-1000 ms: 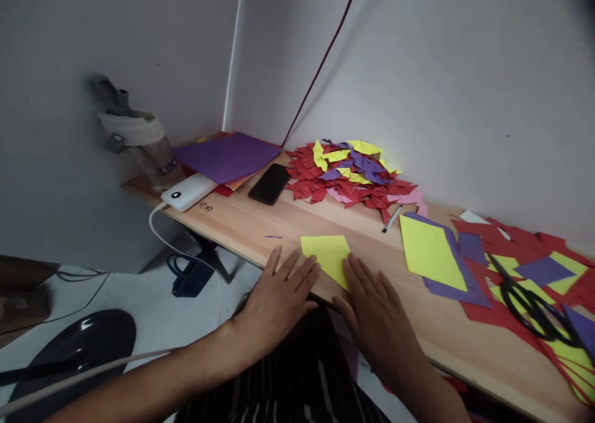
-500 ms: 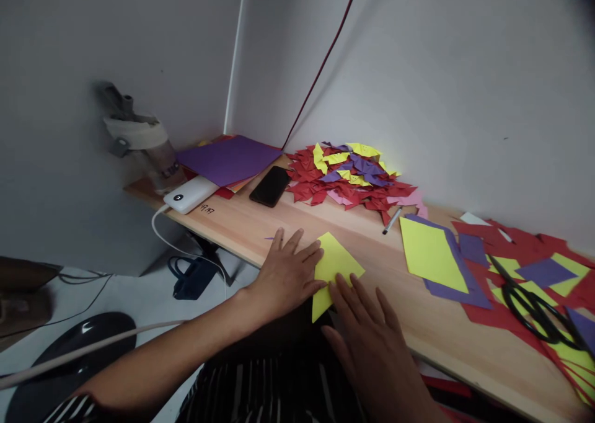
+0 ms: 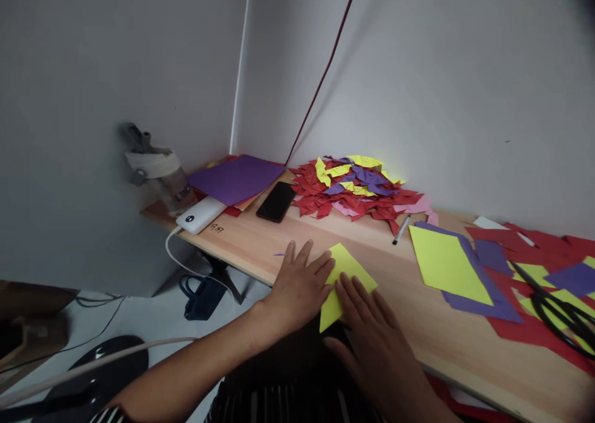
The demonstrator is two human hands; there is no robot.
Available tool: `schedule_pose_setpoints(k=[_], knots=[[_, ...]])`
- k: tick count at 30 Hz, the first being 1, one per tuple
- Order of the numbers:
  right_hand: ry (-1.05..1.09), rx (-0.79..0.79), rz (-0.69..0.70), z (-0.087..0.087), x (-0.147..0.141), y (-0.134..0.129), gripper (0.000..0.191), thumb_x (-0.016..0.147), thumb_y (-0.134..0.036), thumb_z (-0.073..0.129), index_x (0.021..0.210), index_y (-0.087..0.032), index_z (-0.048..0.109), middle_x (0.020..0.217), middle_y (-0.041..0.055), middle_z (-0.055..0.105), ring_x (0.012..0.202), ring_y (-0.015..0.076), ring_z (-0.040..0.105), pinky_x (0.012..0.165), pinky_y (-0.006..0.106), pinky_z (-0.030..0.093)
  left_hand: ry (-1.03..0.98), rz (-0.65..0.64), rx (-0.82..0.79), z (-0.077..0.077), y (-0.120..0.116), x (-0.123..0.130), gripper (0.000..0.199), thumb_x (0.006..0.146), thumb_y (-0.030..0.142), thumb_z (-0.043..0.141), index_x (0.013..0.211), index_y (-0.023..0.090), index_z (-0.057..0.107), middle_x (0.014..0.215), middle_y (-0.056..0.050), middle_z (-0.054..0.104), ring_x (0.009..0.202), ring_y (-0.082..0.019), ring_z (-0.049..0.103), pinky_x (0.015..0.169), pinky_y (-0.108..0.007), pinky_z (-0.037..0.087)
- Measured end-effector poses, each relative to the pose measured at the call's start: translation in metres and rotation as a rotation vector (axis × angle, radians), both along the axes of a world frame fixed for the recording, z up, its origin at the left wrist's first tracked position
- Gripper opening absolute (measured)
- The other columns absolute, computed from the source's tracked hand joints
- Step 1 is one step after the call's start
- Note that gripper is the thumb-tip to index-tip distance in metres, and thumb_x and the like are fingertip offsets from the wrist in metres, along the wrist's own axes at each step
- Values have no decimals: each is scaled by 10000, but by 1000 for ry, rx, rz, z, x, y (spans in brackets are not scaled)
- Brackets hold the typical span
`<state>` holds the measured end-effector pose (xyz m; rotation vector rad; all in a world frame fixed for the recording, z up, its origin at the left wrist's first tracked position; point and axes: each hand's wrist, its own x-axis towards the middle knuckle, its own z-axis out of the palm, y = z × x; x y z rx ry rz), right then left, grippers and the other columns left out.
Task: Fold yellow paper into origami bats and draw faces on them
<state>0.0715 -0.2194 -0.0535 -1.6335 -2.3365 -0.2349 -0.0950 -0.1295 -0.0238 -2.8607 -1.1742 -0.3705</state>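
Observation:
A folded piece of yellow paper [image 3: 357,273] lies at the front edge of the wooden table, one corner jutting past that edge. My left hand [image 3: 304,283] rests on its left side, fingers stretched out and spread. On the paper's lower right part lie the fingertips of my right hand [image 3: 372,324], long and flat, with the thumb held apart. Neither hand grips the paper; both press on it from above. Part of the sheet is hidden under my fingers.
Folded paper shapes [image 3: 353,190] are heaped against the wall, a pen [image 3: 401,229] beside them. A phone [image 3: 276,202], power bank [image 3: 201,214], bottle [image 3: 167,178] and purple sheets [image 3: 239,178] stand left. Yellow sheets [image 3: 450,265], paper scraps and black scissors [image 3: 553,311] lie right.
The view has shifted slightly, so the whole scene sits lower and further right. My right fingers have slid a little up the yellow paper; my left hand stays on it.

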Motion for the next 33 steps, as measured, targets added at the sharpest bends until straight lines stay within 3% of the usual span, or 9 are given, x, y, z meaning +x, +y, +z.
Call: schedule_pose_setpoints(k=[5,11,16,20,25,29,31,33], knots=[[38,58,-62,0,-1,9,514,841,-322,537,1319,-136,512,1411,131,499,1307,288,458,1040,508,349,-6,-2,-19,-2,12,4,476,973,420,292,1384,233,445,1465,-24,443,1388,-332,295,1105,-612,226],[113,69,-113,12,-12,17,405,825,-284,537,1197,-134,590,1317,154,588,1241,306,523,1037,534,326,-1,-2,-39,0,19,6,482,962,407,334,1399,227,431,1480,-44,421,1393,-335,290,1105,-603,242],[185,78,-122,15,-12,24,229,866,-162,491,1032,-198,646,1250,84,649,1198,270,564,1042,508,307,-13,-38,-127,7,24,1,463,955,355,374,1397,234,439,1479,-54,419,1404,-310,287,1101,-553,294],[176,89,-31,15,1,36,292,891,-96,433,1068,-192,645,1171,75,693,1138,223,608,994,438,371,-122,-95,-221,10,33,-4,423,950,313,394,1357,241,488,1448,-49,461,1407,-259,303,1118,-506,297],[189,147,22,21,27,50,336,890,-103,405,1087,-170,668,997,85,744,901,194,686,824,347,490,-413,-179,-346,14,40,-8,385,930,260,414,1271,177,573,1345,-92,568,1298,-219,472,1116,-431,321],[288,286,1,37,44,63,270,928,-222,478,1123,-185,660,1041,68,738,940,199,669,852,346,481,-728,21,-650,21,42,-6,398,925,411,433,1028,129,693,1048,-127,709,979,-220,652,896,-352,487],[312,327,36,48,46,71,243,929,-244,499,1098,-204,669,1057,61,734,945,190,667,848,339,473,-846,27,-994,26,44,0,505,904,517,434,944,83,688,892,-151,716,773,-203,668,727,-320,514],[308,354,144,58,45,78,217,932,-223,495,1036,-225,685,1093,53,725,964,177,665,866,338,459,-996,-9,-1320,32,48,10,550,869,576,470,951,68,664,843,-147,704,701,-180,657,667,-297,507]])
